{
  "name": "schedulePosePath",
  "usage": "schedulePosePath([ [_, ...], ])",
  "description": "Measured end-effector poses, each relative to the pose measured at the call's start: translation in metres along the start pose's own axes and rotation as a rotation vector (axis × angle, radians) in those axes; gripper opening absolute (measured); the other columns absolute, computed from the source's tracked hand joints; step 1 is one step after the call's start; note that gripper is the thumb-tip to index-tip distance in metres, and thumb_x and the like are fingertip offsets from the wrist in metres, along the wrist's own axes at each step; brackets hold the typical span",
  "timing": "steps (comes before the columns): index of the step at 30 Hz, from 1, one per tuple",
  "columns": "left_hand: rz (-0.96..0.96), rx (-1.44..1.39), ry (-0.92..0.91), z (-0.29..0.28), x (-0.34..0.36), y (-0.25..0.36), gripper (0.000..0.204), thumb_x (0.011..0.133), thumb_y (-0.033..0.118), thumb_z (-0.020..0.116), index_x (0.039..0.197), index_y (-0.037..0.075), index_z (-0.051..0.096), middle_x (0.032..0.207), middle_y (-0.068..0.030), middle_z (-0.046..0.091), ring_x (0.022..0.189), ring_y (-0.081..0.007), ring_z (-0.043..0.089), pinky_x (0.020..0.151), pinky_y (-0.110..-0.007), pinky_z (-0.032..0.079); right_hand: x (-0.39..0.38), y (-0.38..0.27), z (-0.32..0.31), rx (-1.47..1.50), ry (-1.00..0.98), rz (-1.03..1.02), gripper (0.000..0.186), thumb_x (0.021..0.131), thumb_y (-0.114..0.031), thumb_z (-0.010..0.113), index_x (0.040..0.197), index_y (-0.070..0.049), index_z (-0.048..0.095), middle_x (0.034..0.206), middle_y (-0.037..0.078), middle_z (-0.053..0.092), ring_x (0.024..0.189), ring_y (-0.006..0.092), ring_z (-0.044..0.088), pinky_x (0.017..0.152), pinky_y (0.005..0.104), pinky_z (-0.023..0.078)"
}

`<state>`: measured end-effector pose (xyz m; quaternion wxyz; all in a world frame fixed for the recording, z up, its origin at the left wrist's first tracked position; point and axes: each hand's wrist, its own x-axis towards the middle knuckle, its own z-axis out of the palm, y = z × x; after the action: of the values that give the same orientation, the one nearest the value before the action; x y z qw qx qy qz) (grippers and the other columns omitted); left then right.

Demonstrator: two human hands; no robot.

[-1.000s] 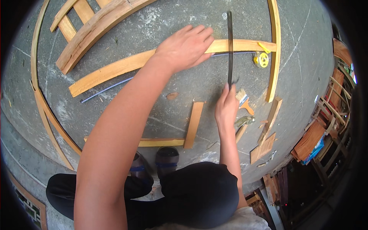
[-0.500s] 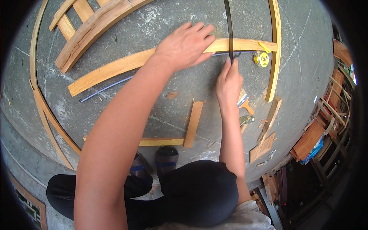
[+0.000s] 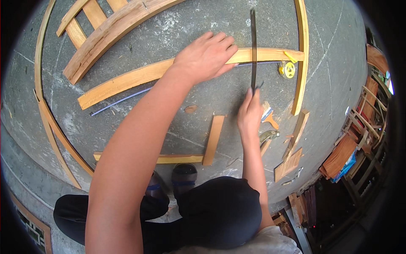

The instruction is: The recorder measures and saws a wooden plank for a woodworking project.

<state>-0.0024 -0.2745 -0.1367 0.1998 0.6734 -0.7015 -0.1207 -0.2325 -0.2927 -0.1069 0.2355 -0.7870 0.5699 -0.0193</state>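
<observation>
My left hand (image 3: 206,57) lies palm-down, fingers flat and close together, pressing on the long curved strip of pale wood (image 3: 139,78) that arcs across the rough grey concrete floor (image 3: 169,34); the forearm stretches out long from the lower edge. My right hand (image 3: 249,113) sits nearer to me, fingers curled shut around the lower end of a thin, dark, flat saw blade (image 3: 253,51), which runs straight away from me and crosses the curved strip just to the right of my left fingertips. The strip's grain is smooth and light, its edges clean. Beside its far right end lies a small round yellow tape measure (image 3: 287,70), and a narrow upright lath of the same pale wood (image 3: 302,55) bends along the right. A short flat offcut of orange-brown wood (image 3: 213,139) rests on the floor near my right wrist, and a thin bluish rod (image 3: 120,101) lies just beneath the curved strip.
</observation>
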Motion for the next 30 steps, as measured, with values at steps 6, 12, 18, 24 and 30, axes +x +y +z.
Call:
schedulePosePath([
  [6,0.007,0.017,-0.011,0.003,0.004,0.003,0.036,0.102,0.043,0.059,0.113,0.009,0.061,0.113,-0.0061,0.059,0.113,-0.0223,0.057,0.102,-0.038,0.047,0.019,-0.007,-0.006,0.015,-0.044,0.034,0.034,0.110,-0.021,0.045,0.118,0.010,0.057,0.072,0.034,0.061,0.070,0.0533,0.063,0.059,0.0538,0.045],
  [12,-0.008,-0.011,-0.020,0.002,0.002,0.002,0.035,0.101,0.042,0.060,0.112,0.009,0.061,0.112,-0.0064,0.060,0.112,-0.0223,0.057,0.101,-0.038,0.047,-0.009,0.003,-0.005,-0.012,-0.029,0.108,0.032,0.110,-0.020,0.045,0.110,0.008,0.058,0.070,0.033,0.060,0.068,0.0529,0.062,0.057,0.0552,0.043],
  [18,0.006,-0.035,-0.028,-0.002,0.004,0.001,0.035,0.101,0.041,0.060,0.113,0.008,0.060,0.112,-0.0065,0.060,0.112,-0.0228,0.057,0.102,-0.038,0.047,0.043,-0.033,-0.008,0.016,-0.017,-0.043,0.038,0.110,-0.023,0.046,0.123,0.012,0.057,0.071,0.035,0.059,0.070,0.0543,0.062,0.057,0.0548,0.045],
  [24,0.005,-0.032,-0.026,0.003,0.006,0.003,0.035,0.101,0.040,0.061,0.112,0.007,0.061,0.113,-0.0074,0.060,0.114,-0.0238,0.057,0.101,-0.038,0.047,0.004,0.008,-0.002,0.012,-0.020,0.029,0.038,0.110,-0.023,0.045,0.121,0.011,0.057,0.069,0.034,0.058,0.067,0.0530,0.061,0.055,0.0538,0.042],
  [30,0.004,-0.045,-0.018,0.000,0.003,0.002,0.036,0.101,0.041,0.060,0.113,0.007,0.060,0.115,-0.0075,0.060,0.115,-0.0228,0.057,0.102,-0.038,0.047,0.021,-0.009,-0.006,-0.012,-0.012,-0.052,0.030,0.110,-0.019,0.045,0.113,0.009,0.055,0.068,0.031,0.059,0.064,0.0492,0.063,0.054,0.0521,0.042],
])
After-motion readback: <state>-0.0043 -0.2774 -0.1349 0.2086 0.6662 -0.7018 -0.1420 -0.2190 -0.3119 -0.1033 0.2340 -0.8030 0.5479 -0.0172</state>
